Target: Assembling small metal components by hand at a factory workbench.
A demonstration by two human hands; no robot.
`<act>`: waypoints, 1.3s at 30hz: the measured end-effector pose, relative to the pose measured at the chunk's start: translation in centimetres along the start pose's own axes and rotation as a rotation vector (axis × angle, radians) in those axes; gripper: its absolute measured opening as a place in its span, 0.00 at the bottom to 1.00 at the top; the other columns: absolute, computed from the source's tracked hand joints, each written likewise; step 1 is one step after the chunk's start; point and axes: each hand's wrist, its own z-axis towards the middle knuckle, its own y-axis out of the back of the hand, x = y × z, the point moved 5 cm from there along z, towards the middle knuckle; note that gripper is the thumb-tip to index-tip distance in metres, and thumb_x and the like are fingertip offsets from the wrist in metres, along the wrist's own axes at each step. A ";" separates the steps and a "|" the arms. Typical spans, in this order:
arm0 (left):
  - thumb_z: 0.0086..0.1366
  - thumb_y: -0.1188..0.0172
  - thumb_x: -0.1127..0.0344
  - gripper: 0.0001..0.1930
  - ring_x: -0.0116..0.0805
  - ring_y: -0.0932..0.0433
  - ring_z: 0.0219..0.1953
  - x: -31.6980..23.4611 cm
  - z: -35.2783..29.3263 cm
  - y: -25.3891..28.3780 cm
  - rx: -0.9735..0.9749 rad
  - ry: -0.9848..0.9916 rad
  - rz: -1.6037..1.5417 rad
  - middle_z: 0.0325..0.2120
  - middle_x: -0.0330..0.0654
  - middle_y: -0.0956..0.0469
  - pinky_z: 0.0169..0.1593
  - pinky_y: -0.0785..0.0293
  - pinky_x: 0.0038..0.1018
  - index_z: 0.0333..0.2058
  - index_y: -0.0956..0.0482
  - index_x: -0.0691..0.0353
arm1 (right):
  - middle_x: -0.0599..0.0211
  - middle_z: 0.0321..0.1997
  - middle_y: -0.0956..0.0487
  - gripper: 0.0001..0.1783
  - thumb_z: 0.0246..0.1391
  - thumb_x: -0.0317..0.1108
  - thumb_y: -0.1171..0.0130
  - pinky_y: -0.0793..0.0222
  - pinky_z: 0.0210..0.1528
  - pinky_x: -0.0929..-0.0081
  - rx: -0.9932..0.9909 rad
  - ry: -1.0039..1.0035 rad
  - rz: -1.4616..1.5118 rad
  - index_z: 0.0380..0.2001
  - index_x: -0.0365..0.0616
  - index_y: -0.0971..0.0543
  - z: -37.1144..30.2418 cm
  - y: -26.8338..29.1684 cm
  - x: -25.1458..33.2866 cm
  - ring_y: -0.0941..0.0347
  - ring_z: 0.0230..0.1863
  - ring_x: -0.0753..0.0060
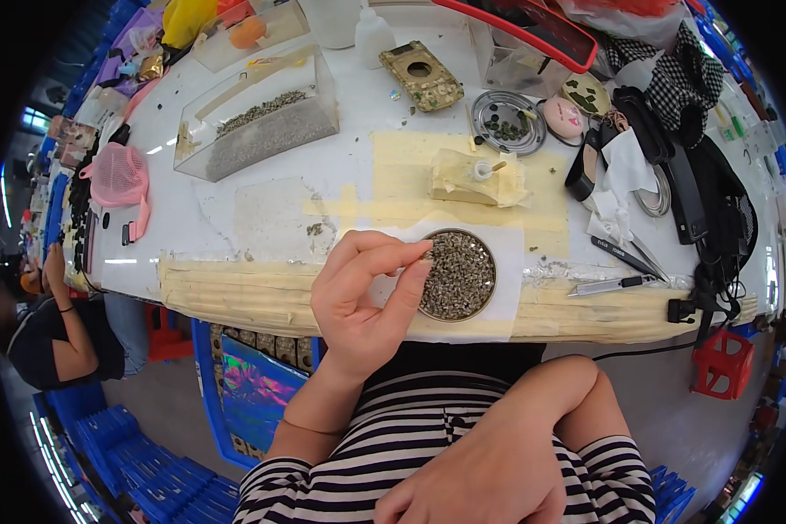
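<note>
A round dish [494, 278] full of small greyish metal pieces [457, 275] stands on white paper at the table's near edge. My left hand [362, 301] is at the dish's left rim. Its thumb and index fingertips are pinched together; anything between them is too small to make out. My right hand [489, 472] is back against my striped top, low in the picture, away from the table. The lower edge of the picture cuts off its fingers, so their grip is hidden.
Beyond the dish stands a tape-covered block [476, 179] with a small peg. Behind are a camouflage-coloured box-like part [421, 77], a clear tray [258, 122] of small pieces and a round dish [508, 122] of dark bits. Tweezers [629, 256] and a utility knife [611, 285] lie right.
</note>
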 end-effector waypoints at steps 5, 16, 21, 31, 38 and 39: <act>0.56 0.33 0.81 0.10 0.28 0.24 0.32 0.2 -0.2 0.3 0.019 -0.034 0.036 0.31 0.42 0.21 0.36 0.29 0.21 0.38 0.15 0.67 | 0.60 0.34 0.24 0.16 0.63 0.41 0.46 0.32 0.46 0.58 0.093 -0.124 -0.233 0.24 0.43 0.23 -1.3 1.3 5.6 0.28 0.35 0.59; 0.53 0.31 0.81 0.12 0.32 0.23 0.31 -2.0 1.2 0.3 0.075 -0.206 0.159 0.30 0.41 0.21 0.34 0.28 0.23 0.38 0.14 0.66 | 0.67 0.30 0.20 0.16 0.66 0.36 0.48 0.29 0.44 0.69 0.192 -0.294 -0.512 0.23 0.46 0.21 -1.3 0.2 10.1 0.25 0.32 0.70; 0.53 0.31 0.81 0.12 0.31 0.23 0.30 -1.4 1.5 1.2 0.040 -0.178 0.183 0.30 0.42 0.21 0.35 0.28 0.22 0.38 0.14 0.66 | 0.91 0.20 0.25 0.30 0.68 0.53 0.66 0.39 0.41 0.65 0.209 -0.393 -1.893 0.25 0.60 0.15 -1.7 -0.6 9.0 0.31 0.31 0.81; 0.53 0.31 0.81 0.12 0.31 0.23 0.31 -1.3 1.9 1.3 0.065 -0.163 0.146 0.30 0.42 0.21 0.35 0.27 0.22 0.38 0.14 0.65 | 0.67 0.35 0.14 0.23 0.64 0.52 0.46 0.27 0.39 0.71 -0.071 -0.142 -1.090 0.28 0.46 0.13 0.3 0.7 11.9 0.23 0.36 0.67; 0.53 0.31 0.81 0.13 0.31 0.23 0.32 -1.5 2.1 0.6 0.082 -0.121 0.123 0.31 0.41 0.21 0.35 0.27 0.23 0.39 0.13 0.64 | 0.68 0.30 0.18 0.07 0.50 0.29 0.33 0.33 0.32 0.71 -0.596 -0.701 -1.844 0.34 0.41 0.15 -0.9 6.8 9.7 0.27 0.31 0.68; 0.54 0.31 0.81 0.14 0.31 0.23 0.32 -1.5 2.2 0.4 0.089 -0.115 0.103 0.31 0.41 0.21 0.35 0.27 0.23 0.40 0.13 0.64 | 0.66 0.30 0.19 0.07 0.50 0.27 0.34 0.33 0.33 0.71 -0.583 -0.737 -1.860 0.34 0.40 0.15 -1.3 7.7 9.3 0.27 0.30 0.67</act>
